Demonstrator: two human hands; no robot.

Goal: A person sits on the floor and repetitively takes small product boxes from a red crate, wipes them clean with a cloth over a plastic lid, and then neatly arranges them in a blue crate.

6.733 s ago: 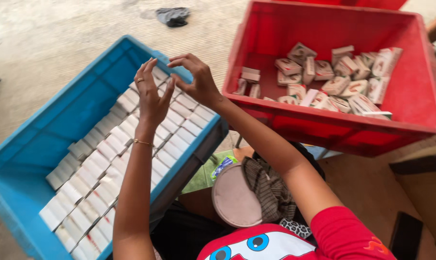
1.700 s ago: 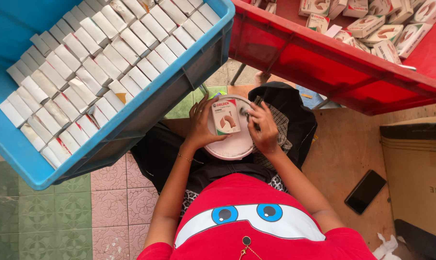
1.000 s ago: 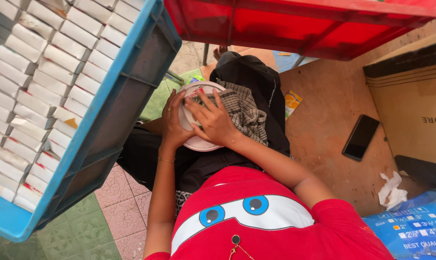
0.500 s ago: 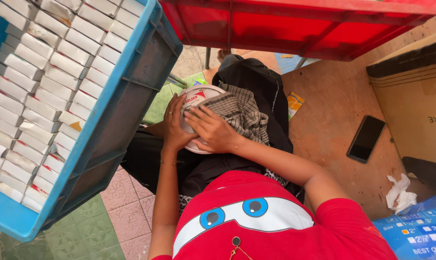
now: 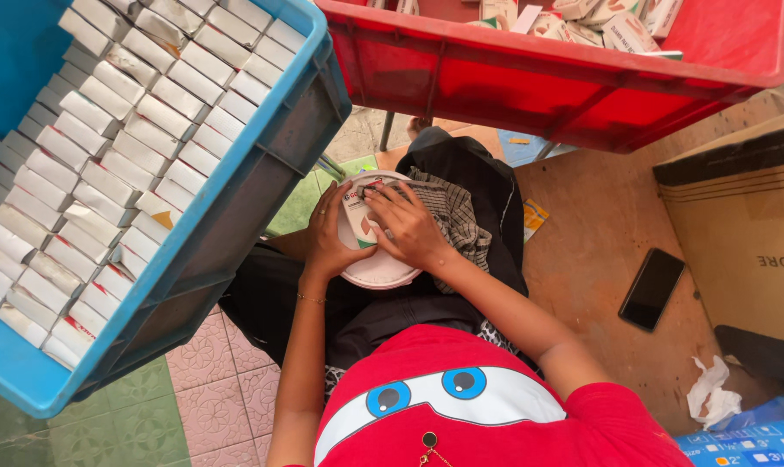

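1. Blue crate (image 5: 236, 207), full of packed white boxes, now sits far left.
2. Left hand (image 5: 331, 238) and right hand (image 5: 409, 227), fingers closed on the small carton (image 5: 362, 216), have kept working it on the white lid (image 5: 379, 268) in the lap.
3. Red crate (image 5: 530, 86) holds loose cartons.

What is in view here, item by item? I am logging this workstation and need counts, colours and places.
blue crate: one, blue, upper left, filled with rows of small white boxes, too many to count
red crate: one, red, top, holding loose small boxes
small carton: one, white with red, between both hands over the lap
round lid: one, white, on the lap under the carton
checked cloth: one, grey, on the lap
phone: one, black, on the brown floor, right
cardboard box: one, brown, right edge
crumpled tissue: one, white, lower right
left hand: holds the carton's left side
right hand: presses on the carton
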